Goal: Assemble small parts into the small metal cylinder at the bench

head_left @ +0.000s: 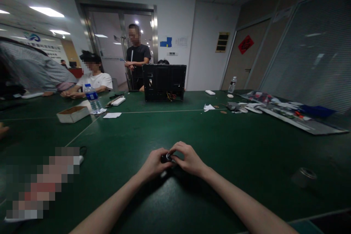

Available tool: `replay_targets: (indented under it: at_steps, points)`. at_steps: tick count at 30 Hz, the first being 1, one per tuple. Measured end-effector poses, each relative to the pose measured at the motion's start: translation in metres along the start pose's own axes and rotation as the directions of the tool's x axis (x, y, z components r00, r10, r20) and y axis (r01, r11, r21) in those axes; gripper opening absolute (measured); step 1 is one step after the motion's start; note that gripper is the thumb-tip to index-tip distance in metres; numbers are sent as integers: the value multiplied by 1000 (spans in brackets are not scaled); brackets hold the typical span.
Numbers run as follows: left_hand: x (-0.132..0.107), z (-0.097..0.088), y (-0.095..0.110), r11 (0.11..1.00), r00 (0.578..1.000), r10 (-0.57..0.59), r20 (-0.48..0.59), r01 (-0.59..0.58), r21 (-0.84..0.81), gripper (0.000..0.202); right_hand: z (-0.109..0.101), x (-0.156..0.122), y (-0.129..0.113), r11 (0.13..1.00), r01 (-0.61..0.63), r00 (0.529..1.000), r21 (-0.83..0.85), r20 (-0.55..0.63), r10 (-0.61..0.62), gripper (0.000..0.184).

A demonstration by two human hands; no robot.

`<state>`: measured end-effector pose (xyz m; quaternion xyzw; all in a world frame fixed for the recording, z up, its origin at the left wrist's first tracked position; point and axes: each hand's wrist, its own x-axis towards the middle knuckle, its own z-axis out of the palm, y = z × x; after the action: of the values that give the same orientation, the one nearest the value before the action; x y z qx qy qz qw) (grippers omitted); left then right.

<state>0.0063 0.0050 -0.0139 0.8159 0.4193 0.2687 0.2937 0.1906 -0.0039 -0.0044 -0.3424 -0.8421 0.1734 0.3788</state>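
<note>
My left hand (154, 163) and my right hand (188, 159) meet low over the green table (219, 142), fingers curled together. Between them sits a small black object (166, 158) with a shiny part, gripped by both hands. What the object is I cannot make out. Both forearms reach in from the bottom edge.
An open black computer case (163, 82) stands mid-table. A cardboard box (72, 113) and water bottle (92, 98) lie left, a metal ring (304, 176) right, boards and parts (285, 111) far right. One person sits at the left; another stands by the door.
</note>
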Motion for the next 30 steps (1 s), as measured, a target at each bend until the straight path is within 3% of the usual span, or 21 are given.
replay_targets:
  at_steps: [21,30]
  points:
    - [-5,-7,5,995,995,63,80,-69,77,25,2,1,5,1000,-27,1000,-13,-11,27,17]
    - [-4,-6,4,995,997,64,48,-67,68,22,1,1,7,998,-59,998,-16,-8,59,15]
